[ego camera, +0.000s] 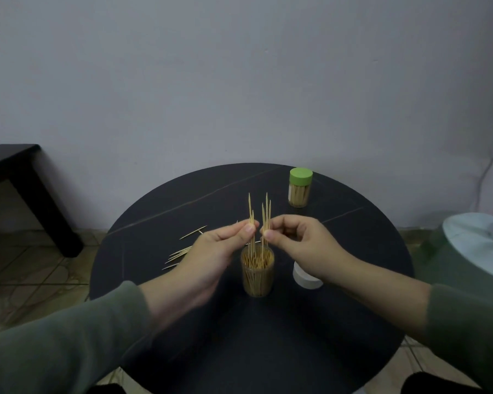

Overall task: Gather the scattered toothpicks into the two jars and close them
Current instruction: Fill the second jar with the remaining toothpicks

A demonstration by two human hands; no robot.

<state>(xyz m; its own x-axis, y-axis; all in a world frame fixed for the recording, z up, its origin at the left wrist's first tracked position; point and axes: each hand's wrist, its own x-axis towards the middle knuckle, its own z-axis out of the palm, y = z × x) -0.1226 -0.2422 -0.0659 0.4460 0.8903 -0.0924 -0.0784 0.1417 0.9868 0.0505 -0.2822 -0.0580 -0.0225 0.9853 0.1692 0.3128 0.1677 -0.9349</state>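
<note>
Wooden toothpicks pinched upright by left hand (211, 245) and right hand (302, 240), tips aimed into open jar (257, 273); white lid (306, 278) parked beside for closing.

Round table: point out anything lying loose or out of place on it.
Loose toothpicks lie scattered on the table, left of the open jar. Its white lid sits off, beside it. The green-lidded jar is closed. Both hands, left and right, pinch toothpicks above the open jar.
</note>
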